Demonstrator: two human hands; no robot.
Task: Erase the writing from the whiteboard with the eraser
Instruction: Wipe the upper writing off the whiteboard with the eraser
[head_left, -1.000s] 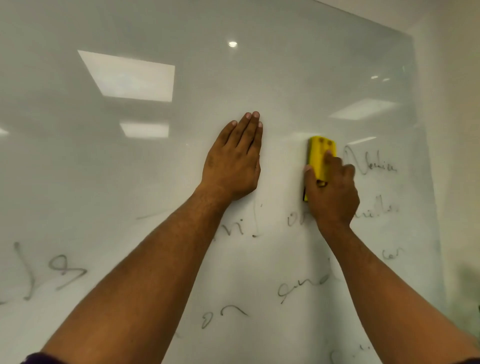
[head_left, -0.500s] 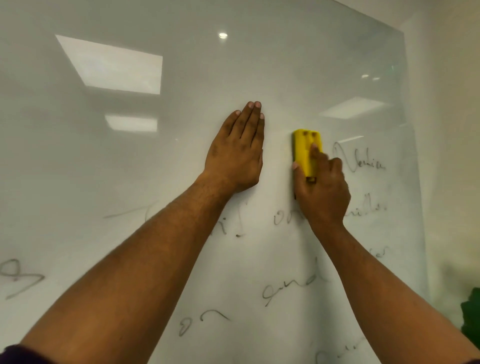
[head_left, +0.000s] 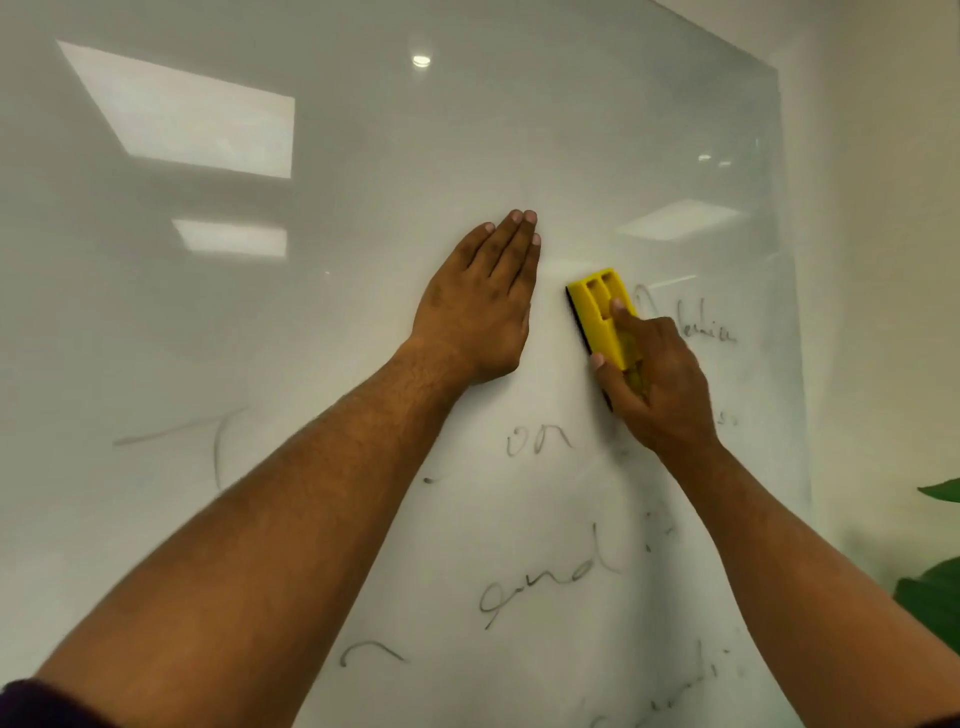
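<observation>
My left hand (head_left: 480, 306) flat, fingers together on the whiteboard (head_left: 363, 208), my right hand (head_left: 657, 382) gripping the yellow eraser (head_left: 602, 312), its lower end hidden, faint writing (head_left: 540, 439) smeared toward the right edge, barely legible

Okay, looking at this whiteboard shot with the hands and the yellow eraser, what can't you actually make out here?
Head view only:
- Board under the left hand and forearm: hidden, any marks there unseen.
- Lower part of the eraser: covered by the right hand.
- Writing right of the eraser: too faint and blurred to read.
- Writing at the bottom: cut off by the frame edge.
- Plant: only leaf edges show at the right edge.
</observation>
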